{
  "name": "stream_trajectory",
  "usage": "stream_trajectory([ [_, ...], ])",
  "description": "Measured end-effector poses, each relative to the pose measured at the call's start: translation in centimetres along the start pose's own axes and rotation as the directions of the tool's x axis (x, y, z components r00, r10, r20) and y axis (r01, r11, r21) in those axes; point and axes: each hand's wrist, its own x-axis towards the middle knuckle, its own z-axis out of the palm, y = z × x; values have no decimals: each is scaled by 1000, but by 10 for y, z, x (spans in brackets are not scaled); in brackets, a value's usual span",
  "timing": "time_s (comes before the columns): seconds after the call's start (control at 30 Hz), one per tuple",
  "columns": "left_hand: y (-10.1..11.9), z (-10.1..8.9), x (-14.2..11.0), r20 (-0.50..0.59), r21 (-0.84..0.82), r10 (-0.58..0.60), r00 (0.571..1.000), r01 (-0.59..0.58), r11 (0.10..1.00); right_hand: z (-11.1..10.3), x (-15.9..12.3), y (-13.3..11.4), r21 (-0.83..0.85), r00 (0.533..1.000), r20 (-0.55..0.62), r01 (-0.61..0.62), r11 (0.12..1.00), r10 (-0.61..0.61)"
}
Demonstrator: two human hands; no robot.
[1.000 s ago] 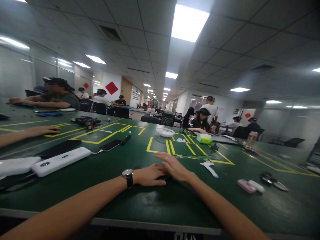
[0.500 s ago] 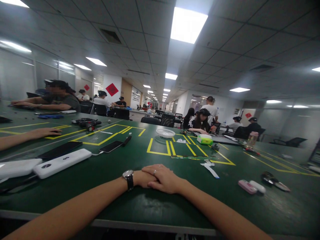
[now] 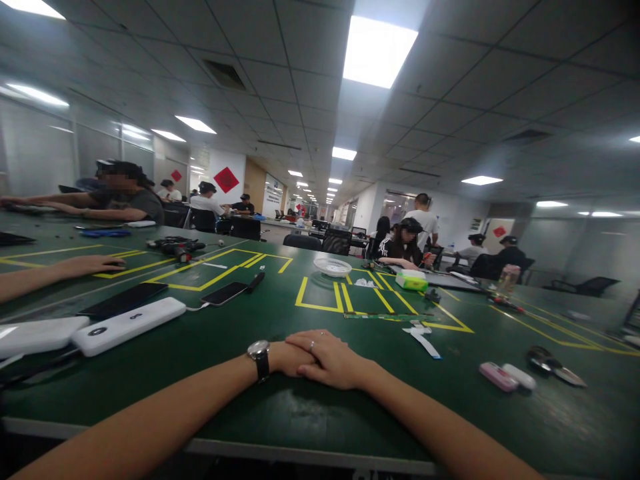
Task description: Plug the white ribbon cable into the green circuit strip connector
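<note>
My left hand (image 3: 286, 357) rests on the green table, with a round-faced black-strap watch (image 3: 259, 353) at its wrist. Across it lies my right hand (image 3: 335, 360), wearing a ring. The right fingers drape flat over the back of the left hand, thumb apart on the near side. Most left fingers are hidden underneath. No object shows in either hand. Beyond them, a thin green strip (image 3: 385, 317) and a white ribbon-like piece with a blue end (image 3: 425, 343) lie on the table, nearest to my right hand.
A white power bank (image 3: 135, 323) and cabled phone (image 3: 225, 293) lie left, near another person's hand (image 3: 107, 263). Ahead are a white round basket (image 3: 332, 267) and green tissue pack (image 3: 411, 280). A pink case (image 3: 499, 377) lies right. Yellow tape marks the table (image 3: 320, 400).
My hands stay folded in the same pose. The view shifts slightly, moving the scene a little to the right. The person at far left has drawn their hands farther left.
</note>
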Motion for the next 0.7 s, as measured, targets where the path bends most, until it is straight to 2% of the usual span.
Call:
stream_trajectory([
  [0.37, -1, 0, -1, -35, -12, 19, 999, -19, 1000, -4, 0, -4, 18, 1000, 11, -5, 1000, 5],
  [0.7, -1, 0, 0, -21, 27, 40, 999, -39, 999, -3, 0, -4, 14, 1000, 8, -6, 1000, 6],
])
